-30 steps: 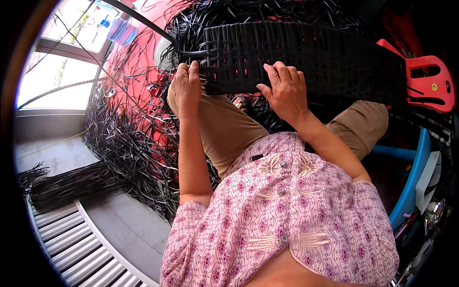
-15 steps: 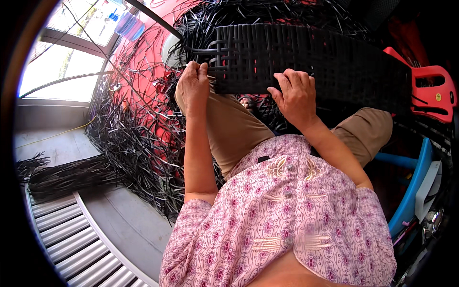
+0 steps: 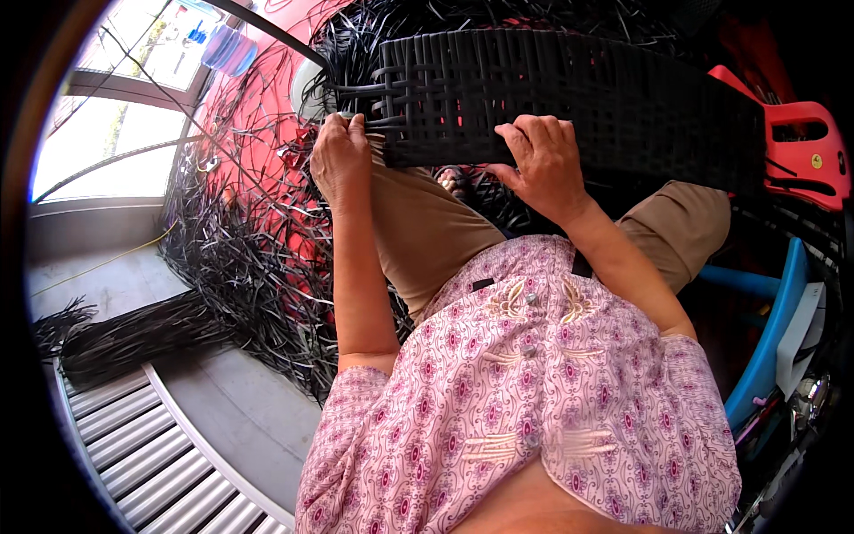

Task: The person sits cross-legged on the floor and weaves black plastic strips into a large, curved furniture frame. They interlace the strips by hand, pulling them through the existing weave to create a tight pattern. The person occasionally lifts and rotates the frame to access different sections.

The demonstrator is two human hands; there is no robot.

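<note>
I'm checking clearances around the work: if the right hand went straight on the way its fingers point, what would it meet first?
Most likely the black woven panel: the right hand overlaps its near edge in this view, though whether they touch is hard to tell.

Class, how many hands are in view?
2: the left hand at the woven panel's left end, the right hand at its near edge. No others show.
</note>
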